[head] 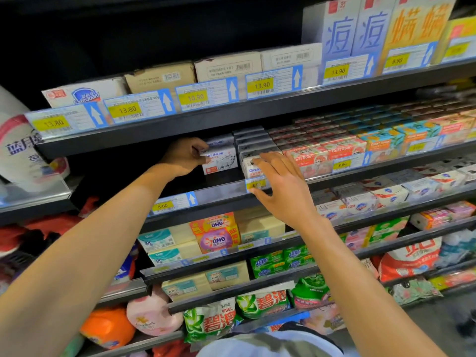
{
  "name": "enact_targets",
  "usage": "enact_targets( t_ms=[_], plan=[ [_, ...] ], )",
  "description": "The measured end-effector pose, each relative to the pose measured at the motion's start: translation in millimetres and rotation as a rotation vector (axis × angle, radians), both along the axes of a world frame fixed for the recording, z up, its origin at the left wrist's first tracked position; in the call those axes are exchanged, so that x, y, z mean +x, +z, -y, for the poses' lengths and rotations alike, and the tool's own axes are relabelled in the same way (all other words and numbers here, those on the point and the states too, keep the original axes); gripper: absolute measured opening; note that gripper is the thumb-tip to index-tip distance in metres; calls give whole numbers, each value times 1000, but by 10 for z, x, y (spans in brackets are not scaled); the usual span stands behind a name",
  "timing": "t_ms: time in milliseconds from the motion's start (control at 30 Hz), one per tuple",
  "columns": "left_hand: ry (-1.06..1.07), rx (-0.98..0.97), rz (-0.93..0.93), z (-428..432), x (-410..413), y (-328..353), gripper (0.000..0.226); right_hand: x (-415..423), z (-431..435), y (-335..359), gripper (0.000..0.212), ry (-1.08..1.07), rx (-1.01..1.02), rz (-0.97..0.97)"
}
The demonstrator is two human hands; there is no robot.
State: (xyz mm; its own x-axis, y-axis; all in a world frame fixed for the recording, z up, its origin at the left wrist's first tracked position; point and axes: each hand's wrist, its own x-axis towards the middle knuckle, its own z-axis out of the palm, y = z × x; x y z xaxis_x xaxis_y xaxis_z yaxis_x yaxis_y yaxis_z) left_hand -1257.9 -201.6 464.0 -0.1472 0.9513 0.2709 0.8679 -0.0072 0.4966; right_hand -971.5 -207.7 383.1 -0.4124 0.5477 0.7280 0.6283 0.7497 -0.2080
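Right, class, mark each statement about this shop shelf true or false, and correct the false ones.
1. The left hand grips a white Goat Soap box. True.
2. The right hand is a closed fist. False: its fingers are spread, reaching at the neighbouring stack of boxes.
3. The price label below the left forearm reads 8.00. True.
4. The OMO pack stands on the shelf above the hands. False: it stands on a shelf below them.

Your dark shelf (224, 181) carries a grey-topped stack (253, 146) of soap boxes. White Goat Soap boxes (222, 161) stand just left of it, red-printed boxes (322, 150) just right.
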Motion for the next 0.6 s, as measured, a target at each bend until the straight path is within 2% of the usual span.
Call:
enact_targets(
  t_ms=[367,600],
  plan=[
    [-1,107,-224,-191,-26,-59,34,25,17,0,62,20,0,-1],
    [25,81,-192,-259,-38,-84,34,43,36,-7,61,26,0,-2]
  ],
)
